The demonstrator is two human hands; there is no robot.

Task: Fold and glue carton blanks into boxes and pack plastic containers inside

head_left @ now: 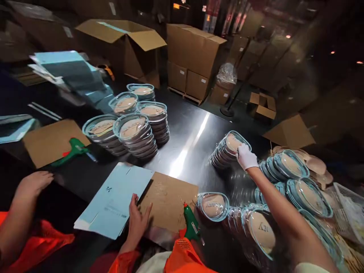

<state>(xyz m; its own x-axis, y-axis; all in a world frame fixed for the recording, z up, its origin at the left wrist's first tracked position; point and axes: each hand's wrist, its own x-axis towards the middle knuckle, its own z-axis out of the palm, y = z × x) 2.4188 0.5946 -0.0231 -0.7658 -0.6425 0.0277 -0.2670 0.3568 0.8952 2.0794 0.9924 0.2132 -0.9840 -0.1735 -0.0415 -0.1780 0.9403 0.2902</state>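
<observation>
My right hand (247, 156), in a white glove, reaches far forward. Its fingers close over the near edge of a tilted stack of clear oval cases with beige inserts (231, 142). My left hand (138, 220) is bare, thumb and fingers apart, holding nothing. It lies beside a stack of pale blue sheets (113, 197) and the near left part of a brown cardboard sheet (170, 197). A green glue gun (192, 222) rests at that sheet's right edge. One more clear case stack (213, 206) stands right of the cardboard.
More case stacks (135, 132) stand at the left, others (292, 163) crowd the right beside a white basket (349, 212). At far left are a co-worker's hand (34, 184), a second glue gun (75, 148) and cardboard (48, 140). Cartons (193, 49) stand beyond the metal table (184, 140).
</observation>
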